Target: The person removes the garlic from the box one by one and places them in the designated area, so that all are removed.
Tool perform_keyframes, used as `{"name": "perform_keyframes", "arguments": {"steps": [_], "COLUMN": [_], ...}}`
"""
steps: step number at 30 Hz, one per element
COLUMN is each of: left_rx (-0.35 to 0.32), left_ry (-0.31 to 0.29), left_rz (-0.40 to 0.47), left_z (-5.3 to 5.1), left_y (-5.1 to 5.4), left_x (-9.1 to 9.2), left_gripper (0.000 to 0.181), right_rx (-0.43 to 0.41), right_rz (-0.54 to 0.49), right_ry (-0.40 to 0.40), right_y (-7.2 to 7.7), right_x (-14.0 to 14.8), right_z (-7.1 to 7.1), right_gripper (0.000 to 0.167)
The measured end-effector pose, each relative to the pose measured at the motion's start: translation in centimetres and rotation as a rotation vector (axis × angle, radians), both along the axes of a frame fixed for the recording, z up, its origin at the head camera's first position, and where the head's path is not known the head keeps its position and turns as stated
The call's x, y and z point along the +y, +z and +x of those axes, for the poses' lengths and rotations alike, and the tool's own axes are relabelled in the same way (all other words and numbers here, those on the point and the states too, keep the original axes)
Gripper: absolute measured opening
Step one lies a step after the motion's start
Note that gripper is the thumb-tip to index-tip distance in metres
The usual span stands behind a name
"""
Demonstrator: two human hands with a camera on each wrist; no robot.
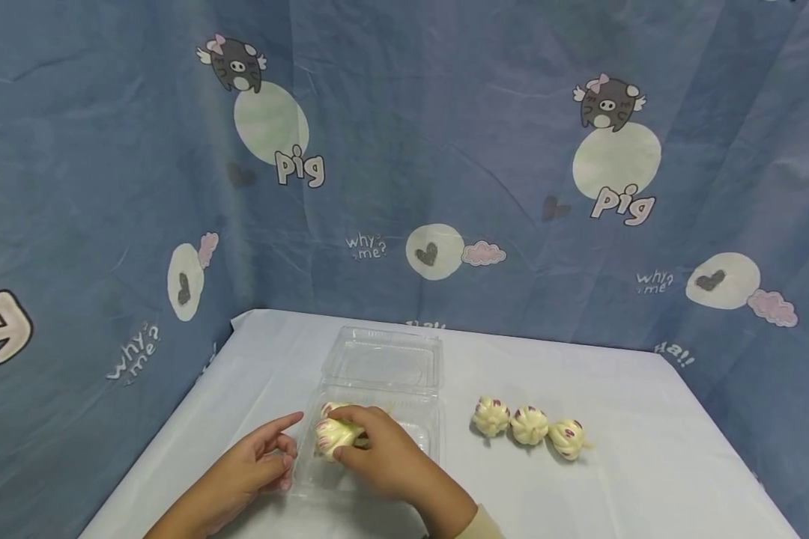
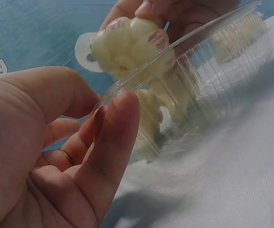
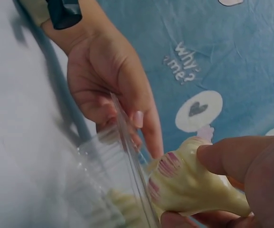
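Observation:
A cream garlic bulb (image 1: 338, 436) with pink streaks is pinched between the thumb and fingers of my right hand (image 1: 384, 453), over the left part of a clear plastic clamshell box (image 1: 377, 483). Beneath and behind it, another garlic bulb (image 2: 148, 116) shows through the box wall. More cream shapes (image 2: 241, 38) lie further along inside, partly hidden by my right hand. My left hand (image 1: 252, 464) is beside the box's left rim, index finger extended and the others loosely bent. Whether its thumb touches the rim I cannot tell.
Three garlic bulbs (image 1: 529, 425) lie in a row on the white tabletop (image 1: 647, 464), right of the box. The box's lid (image 1: 383, 359) is folded back away from me. A blue patterned cloth (image 1: 404, 150) hangs behind and beside the table.

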State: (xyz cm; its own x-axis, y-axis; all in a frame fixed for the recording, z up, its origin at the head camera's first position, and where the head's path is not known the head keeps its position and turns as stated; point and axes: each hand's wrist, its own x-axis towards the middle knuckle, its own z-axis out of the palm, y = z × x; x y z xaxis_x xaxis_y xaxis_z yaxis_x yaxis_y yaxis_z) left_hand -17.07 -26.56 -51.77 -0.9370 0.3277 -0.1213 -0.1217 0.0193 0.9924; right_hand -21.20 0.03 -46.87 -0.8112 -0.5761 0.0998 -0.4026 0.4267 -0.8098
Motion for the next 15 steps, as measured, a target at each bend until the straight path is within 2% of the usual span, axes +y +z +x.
{"name": "perform_keyframes", "arguments": {"steps": [4,11,15], "left_rx": [0.007,-0.001,-0.008], "left_ry": [0.007,0.005,0.007], "left_rz": [-0.005,-0.013,-0.013], "left_z": [0.0,0.0,0.0], "left_y": [-0.1,0.0,0.1], "left_x": [0.0,0.2,0.2], "left_gripper": [0.078,0.079,0.079], "right_rx": [0.013,-0.074,-0.085], "right_rz": [-0.023,-0.126,-0.153], "right_ry": [-0.016,-0.003,0.001], "right_y": [0.0,-0.2,-0.1], "right_x": [0.5,2.0,3.0], "right_z": [-0.1,0.3,0.8], "right_gripper": [0.044,0.045,0.045]}}
